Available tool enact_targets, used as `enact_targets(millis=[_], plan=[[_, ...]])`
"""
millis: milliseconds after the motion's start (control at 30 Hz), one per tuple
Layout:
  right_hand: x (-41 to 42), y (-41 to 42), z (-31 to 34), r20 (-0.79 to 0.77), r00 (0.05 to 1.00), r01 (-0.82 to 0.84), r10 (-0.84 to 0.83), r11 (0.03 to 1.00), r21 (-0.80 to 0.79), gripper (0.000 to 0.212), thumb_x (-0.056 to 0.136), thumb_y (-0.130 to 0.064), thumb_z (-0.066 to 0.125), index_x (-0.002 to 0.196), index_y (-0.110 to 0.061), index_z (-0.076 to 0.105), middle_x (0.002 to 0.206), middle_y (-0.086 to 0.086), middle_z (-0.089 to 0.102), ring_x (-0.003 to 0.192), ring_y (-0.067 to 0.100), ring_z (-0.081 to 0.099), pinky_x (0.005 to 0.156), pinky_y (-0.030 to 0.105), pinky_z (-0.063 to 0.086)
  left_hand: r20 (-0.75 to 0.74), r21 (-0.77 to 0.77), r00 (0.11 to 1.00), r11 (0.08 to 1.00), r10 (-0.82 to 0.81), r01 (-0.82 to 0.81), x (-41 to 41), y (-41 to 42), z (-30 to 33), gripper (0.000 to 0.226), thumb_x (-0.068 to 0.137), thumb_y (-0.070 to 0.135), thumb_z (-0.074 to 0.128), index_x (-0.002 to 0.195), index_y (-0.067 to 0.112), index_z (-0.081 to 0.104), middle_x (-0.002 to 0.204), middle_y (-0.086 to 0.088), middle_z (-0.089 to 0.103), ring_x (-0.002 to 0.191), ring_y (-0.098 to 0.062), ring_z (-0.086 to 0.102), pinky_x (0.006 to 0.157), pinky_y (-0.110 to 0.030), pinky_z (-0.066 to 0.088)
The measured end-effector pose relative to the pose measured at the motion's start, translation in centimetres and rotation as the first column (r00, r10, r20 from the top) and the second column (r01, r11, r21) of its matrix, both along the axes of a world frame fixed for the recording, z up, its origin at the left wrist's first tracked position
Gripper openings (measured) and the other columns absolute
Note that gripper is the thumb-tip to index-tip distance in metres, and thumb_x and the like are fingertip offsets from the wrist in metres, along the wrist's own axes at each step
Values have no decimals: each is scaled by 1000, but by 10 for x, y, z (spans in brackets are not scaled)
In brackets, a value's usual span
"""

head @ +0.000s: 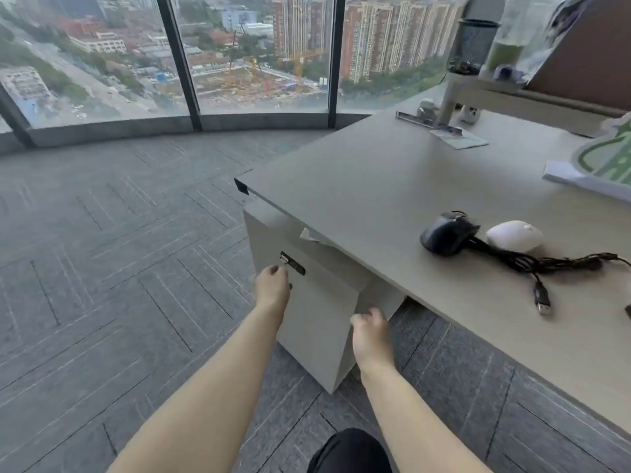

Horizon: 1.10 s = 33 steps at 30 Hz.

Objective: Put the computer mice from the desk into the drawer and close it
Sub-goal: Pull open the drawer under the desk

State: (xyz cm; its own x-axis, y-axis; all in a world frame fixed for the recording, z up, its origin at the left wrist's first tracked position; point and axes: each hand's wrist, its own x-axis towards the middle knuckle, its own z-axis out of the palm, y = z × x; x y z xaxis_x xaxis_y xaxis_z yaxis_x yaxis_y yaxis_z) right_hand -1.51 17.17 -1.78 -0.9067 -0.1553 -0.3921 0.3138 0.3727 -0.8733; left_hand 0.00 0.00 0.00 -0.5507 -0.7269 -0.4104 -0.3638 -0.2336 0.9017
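Observation:
Two mice lie on the beige desk (358, 172) near its front edge: a black wired mouse (445, 235) with a coiled cable and USB plug (543, 300), and a white mouse (515, 235) right beside it. Under the desk's left corner stands a grey drawer cabinet (317, 315) with a black lock plate (292, 263). My left hand (273, 285) reaches the cabinet's front just below the lock, fingers curled against it. My right hand (370, 336) touches the cabinet's right front edge, fingers bent. Whether either hand grips anything is unclear.
A monitor riser (512, 97) with a mesh pen cup (473, 46) and a bottle stands at the desk's back. A green and white sign (604, 155) lies at the right edge. Grey carpet (119, 268) runs left to floor-length windows. My dark knee (348, 452) is below.

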Motion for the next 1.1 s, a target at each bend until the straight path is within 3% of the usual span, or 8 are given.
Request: enact_targets(millis=[67,167,300,533,667,867,1000,1100], plan=[[-5,-7,-3,11,1000,-15,15,999,-45,48,84,-17,47,132,-14,52,126,8,65,111,28,62,88,39,49,10,-7,997,997,75,-75,-22,-13,-13,19,86,21,41,74,21,56,88,-6,64,89,-28,64,92,-50,51],[-8,-13,-8,-18,999,-35,34,999,-31,48,87,-13,48,134,-14,53,129,5,65,115,26,61,93,35,49,9,49,991,990,135,-135,-56,-44,-58,26,74,31,40,77,17,62,94,-13,72,89,-33,69,88,-52,56],[-7,-15,-19,-60,998,-8,8,1000,-1,52,84,-9,48,136,-13,53,130,6,65,117,21,63,97,35,52,-11,166,969,956,246,-241,-57,-37,-36,23,89,17,52,69,9,61,73,-11,65,76,-33,67,77,-49,60],[0,-12,-18,-73,997,-10,13,999,44,50,81,-8,46,128,-17,60,123,3,69,112,17,65,95,40,54,-39,256,953,925,301,-282,-60,-40,-43,13,89,5,58,101,0,61,82,-9,58,92,-30,61,70,-47,59],[28,-2,-16,-112,986,-120,126,991,56,41,86,-5,47,118,-21,67,107,-7,75,103,7,68,83,24,55,1,223,944,920,330,-322,-22,-44,-45,17,92,10,53,105,0,60,105,-14,62,98,-30,63,67,-45,60],[68,6,-18,-75,953,-296,295,955,-6,33,91,-5,51,110,-17,74,103,-7,75,100,10,68,80,14,52,-12,206,943,923,333,-324,57,-55,-52,23,96,14,50,110,-1,61,95,-10,63,101,-28,62,64,-43,58],[115,5,-16,-45,883,-468,467,884,-21,35,89,-2,49,102,-21,77,95,-10,76,89,2,68,68,8,49,-22,180,922,908,387,-377,127,-61,-52,30,98,15,49,122,-1,56,115,-13,63,106,-25,63,64,-42,57],[143,2,-16,-26,828,-561,560,826,-49,37,88,-2,48,105,-17,78,95,-5,76,57,-9,61,52,8,42,-33,195,904,889,427,-413,170,-65,-52,28,98,13,48,120,-1,57,117,-15,64,104,-25,64,63,-41,56]])
